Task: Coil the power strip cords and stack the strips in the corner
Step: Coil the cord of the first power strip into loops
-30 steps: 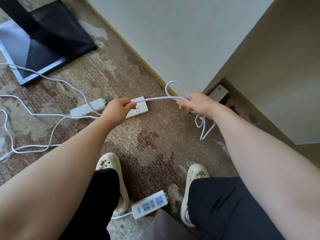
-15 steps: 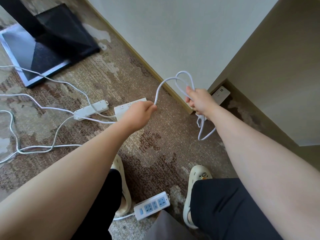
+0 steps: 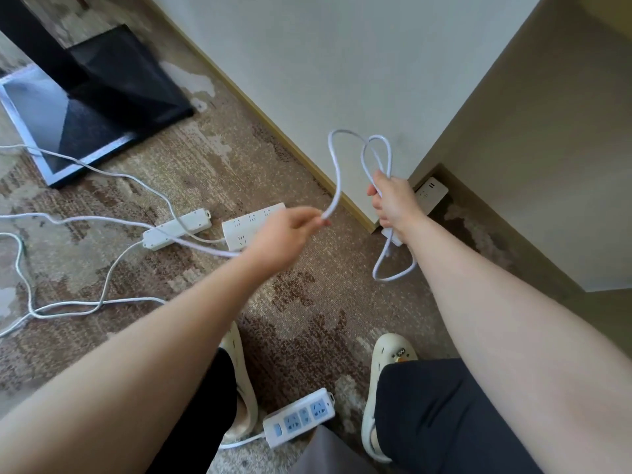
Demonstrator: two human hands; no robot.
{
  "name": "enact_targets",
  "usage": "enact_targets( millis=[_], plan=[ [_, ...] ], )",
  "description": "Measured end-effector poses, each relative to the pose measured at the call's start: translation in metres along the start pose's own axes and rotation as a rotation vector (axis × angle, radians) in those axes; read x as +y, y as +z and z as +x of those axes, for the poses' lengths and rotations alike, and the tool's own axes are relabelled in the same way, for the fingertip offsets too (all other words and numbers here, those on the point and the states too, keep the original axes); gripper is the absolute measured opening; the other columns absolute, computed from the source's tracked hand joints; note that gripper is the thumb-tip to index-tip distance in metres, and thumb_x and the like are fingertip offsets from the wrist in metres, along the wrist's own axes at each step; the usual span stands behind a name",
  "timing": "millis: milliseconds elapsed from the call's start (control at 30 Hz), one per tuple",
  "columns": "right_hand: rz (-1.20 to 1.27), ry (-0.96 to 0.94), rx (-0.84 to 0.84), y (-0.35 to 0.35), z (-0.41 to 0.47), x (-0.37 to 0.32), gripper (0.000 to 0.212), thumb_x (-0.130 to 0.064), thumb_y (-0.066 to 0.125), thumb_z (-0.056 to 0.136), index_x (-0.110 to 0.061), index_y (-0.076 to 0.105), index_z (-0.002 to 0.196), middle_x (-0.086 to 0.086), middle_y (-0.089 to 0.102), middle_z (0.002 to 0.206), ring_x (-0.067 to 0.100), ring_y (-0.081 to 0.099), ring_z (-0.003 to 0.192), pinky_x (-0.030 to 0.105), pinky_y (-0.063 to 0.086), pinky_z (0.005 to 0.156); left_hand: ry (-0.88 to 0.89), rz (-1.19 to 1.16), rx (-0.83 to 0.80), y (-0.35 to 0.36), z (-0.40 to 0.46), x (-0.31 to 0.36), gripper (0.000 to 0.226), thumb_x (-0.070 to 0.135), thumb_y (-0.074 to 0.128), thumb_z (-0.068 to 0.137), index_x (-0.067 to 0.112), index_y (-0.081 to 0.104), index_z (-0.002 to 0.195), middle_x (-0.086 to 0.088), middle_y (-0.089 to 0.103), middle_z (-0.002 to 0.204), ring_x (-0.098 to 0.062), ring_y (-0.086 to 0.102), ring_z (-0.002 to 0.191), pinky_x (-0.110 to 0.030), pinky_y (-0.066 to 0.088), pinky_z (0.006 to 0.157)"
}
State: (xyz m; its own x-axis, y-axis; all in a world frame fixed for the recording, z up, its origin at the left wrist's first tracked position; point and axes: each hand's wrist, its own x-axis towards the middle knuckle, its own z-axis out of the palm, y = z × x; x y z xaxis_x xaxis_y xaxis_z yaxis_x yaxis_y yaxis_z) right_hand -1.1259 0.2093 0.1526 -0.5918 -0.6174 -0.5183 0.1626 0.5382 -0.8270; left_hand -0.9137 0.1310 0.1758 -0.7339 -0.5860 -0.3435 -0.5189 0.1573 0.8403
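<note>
**Gathering one cord loop by loop beside the corner**

Worn brown patterned carpet runs up to a pale wall with a wooden skirting strip, and just right of the hands the wall meets a beige panel to form the corner where the strips belong. One flat white power strip with dark slots already lies tucked on the floor in that corner.

Held up in front of the wall, the right hand has its fingers clenched round several turns of thin white round cord; loops stand above the fist and hang below it, so it appears to serve as the fixed anchor for the coil. The left hand pinches the same cord a short way along, fingertips closed on it, with an arc of slack rising between the two hands. That arc looks like the next turn being brought across to the right fist. Behind the left hand the cord trails down over the carpet toward a wide white multi-socket strip, partly hidden by the wrist.

A long narrow white strip lies just left of it, its cord sprawled in loose curves across the floor. A white strip with blue sockets rests between the person's cream clogs. Judging by this, only the first cord is partway coiled, and three strips remain unstacked. A black angular stand base sits at the upper left, well apart.
</note>
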Motion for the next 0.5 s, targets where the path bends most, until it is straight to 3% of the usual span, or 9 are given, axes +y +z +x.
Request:
enact_targets(
  millis=[133, 300, 400, 500],
  plan=[
    [0.109, 0.012, -0.098, -0.002, 0.0, 0.007, 0.042, -0.049, 0.044, 0.102, -0.01, 0.054, 0.09, -0.002, 0.048, 0.06, 0.007, 0.028, 0.04, 0.023, 0.02, 0.04, -0.105, 0.112, 0.032, 0.046, 0.01, 0.0, 0.023, 0.031, 0.05, 0.1, 0.022, 0.071, 0.104, 0.008, 0.055, 0.054, -0.002, 0.036, 0.029, -0.015, 0.028, 0.032],
    [0.087, 0.009, -0.155, -0.002, 0.001, 0.012, 0.031, -0.04, 0.061, 0.095, -0.01, 0.058, 0.102, 0.008, 0.072, 0.078, 0.009, 0.035, 0.043, 0.021, 0.026, 0.039, 0.025, 0.296, 0.057, 0.047, 0.023, 0.006, 0.023, 0.032, 0.05, 0.099, 0.022, 0.07, 0.096, 0.008, 0.053, 0.056, -0.008, 0.045, 0.047, -0.027, 0.037, 0.048],
    [0.083, 0.001, -0.177, 0.002, 0.001, 0.013, 0.016, -0.025, 0.062, 0.095, -0.01, 0.061, 0.098, 0.008, 0.073, 0.075, 0.01, 0.038, 0.046, 0.02, 0.028, 0.039, 0.064, 0.356, 0.034, 0.055, 0.022, 0.008, 0.024, 0.029, 0.05, 0.099, 0.014, 0.069, 0.093, 0.005, 0.053, 0.059, -0.016, 0.048, 0.054, -0.036, 0.044, 0.058],
    [0.075, -0.003, -0.182, 0.004, 0.002, 0.012, 0.008, -0.017, 0.061, 0.096, -0.01, 0.065, 0.093, 0.001, 0.064, 0.063, 0.01, 0.04, 0.05, 0.019, 0.028, 0.038, 0.069, 0.346, 0.018, 0.063, 0.025, 0.009, 0.025, 0.027, 0.051, 0.099, 0.01, 0.069, 0.093, 0.001, 0.056, 0.062, -0.019, 0.049, 0.057, -0.035, 0.043, 0.059]
  ],
)
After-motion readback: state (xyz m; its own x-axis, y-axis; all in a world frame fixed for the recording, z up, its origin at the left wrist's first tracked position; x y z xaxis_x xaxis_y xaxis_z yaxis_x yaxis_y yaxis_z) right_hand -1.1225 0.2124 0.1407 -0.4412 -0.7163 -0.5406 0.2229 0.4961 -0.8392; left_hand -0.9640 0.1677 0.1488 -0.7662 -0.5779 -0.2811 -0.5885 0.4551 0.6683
